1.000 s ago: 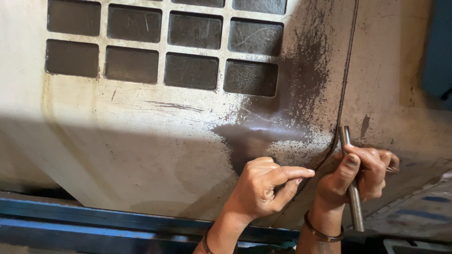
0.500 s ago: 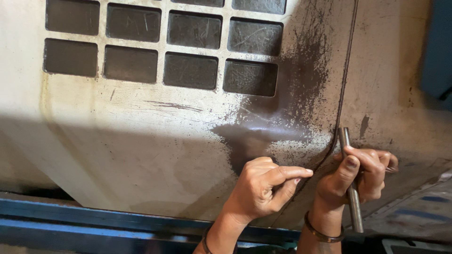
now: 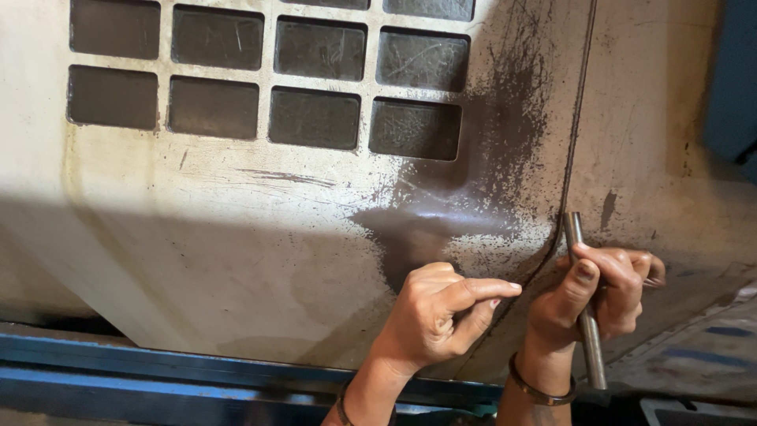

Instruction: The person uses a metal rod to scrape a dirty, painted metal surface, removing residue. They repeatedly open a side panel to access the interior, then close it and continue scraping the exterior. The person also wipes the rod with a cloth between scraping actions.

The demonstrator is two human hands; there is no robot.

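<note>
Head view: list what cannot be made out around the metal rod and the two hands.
- Middle of the metal rod: covered by the right hand.
- Any grip in the left hand: its curled fingers hide the palm.
- Both forearms: cut off by the bottom edge.
- Seam in the panel: its lower run passes behind the hands.
- Top grid openings: cut by the upper edge.

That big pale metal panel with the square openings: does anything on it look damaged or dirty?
Yes. The pale metal panel has a dark sooty smear spreading below the grid of square openings toward a curved seam. Fine scratches cross it. The right hand holds a grey metal rod at that seam.
</note>
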